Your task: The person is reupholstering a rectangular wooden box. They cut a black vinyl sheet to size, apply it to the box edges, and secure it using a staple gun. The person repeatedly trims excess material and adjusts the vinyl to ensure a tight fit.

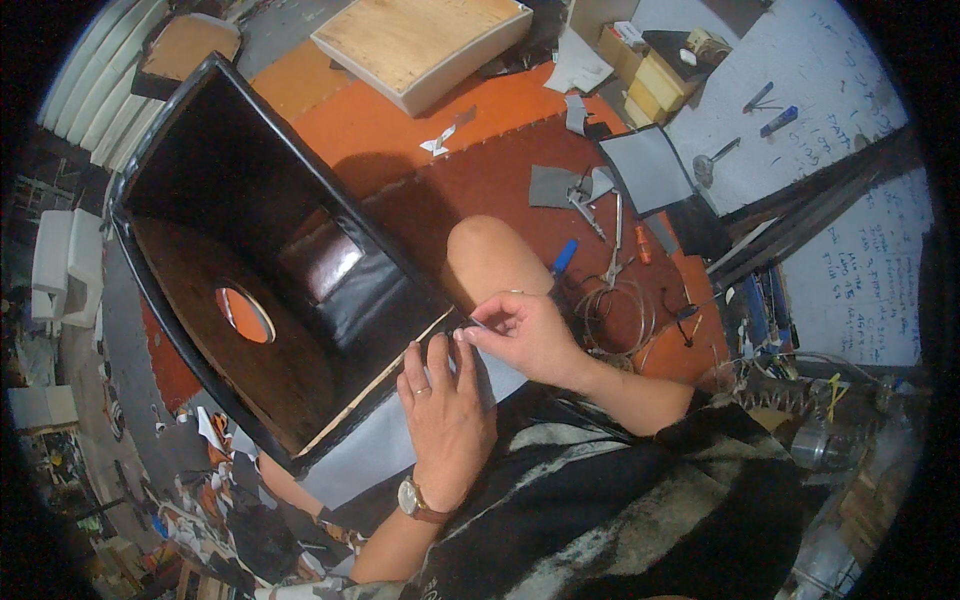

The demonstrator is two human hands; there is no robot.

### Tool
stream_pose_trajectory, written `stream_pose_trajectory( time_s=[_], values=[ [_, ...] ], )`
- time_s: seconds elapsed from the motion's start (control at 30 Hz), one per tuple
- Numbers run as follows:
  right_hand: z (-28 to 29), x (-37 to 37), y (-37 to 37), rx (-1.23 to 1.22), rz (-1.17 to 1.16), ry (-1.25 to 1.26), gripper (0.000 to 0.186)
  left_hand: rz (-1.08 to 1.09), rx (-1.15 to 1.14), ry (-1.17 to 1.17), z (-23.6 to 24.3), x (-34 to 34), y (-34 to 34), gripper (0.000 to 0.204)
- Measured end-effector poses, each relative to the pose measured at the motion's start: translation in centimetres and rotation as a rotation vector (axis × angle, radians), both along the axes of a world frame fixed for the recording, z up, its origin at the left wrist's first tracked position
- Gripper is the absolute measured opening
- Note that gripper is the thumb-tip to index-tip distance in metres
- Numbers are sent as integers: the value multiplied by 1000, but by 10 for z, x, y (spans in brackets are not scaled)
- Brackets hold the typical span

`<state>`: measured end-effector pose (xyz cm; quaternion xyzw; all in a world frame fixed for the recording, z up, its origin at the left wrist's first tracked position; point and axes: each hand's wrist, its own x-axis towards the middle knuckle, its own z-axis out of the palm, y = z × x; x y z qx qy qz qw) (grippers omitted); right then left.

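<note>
A boxy piece covered in glossy black upholstery (352,290), with a brown inner board (210,330) cut with an oval hole, lies open in front of me. My left hand (445,425), with a ring and wristwatch, rests on its near edge, fingers bent and slightly apart, beside a pale strip (370,385) along that edge. My right hand (525,340) pinches at the edge's right corner, just right of the left fingertips; a small dark thing between its fingers is too small to name. A grey-white sheet (355,460) shows below the edge.
My bare knee (495,255) shows beyond my right hand. Orange-brown work surface (400,210) holds scissors (583,205), a blue-handled tool (565,256), an orange screwdriver (642,243) and wire coils (615,320). A padded board (425,45), foam blocks (650,95) and scraps (190,460) lie around.
</note>
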<state>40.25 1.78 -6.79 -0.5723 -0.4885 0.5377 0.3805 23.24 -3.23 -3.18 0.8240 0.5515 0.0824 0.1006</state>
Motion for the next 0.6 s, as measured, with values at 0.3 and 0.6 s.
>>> stream_pose_trajectory(
  time_s=[0.3, 0.6],
  values=[
    [-2, -12, -13, 642, 29, -430, 17, -23, -96, -205, 9, -17, 3, 96],
    [12, -14, -16, 535, 164, -422, 24, -42, -72, -190, 6, -21, 0, 96]
  ],
)
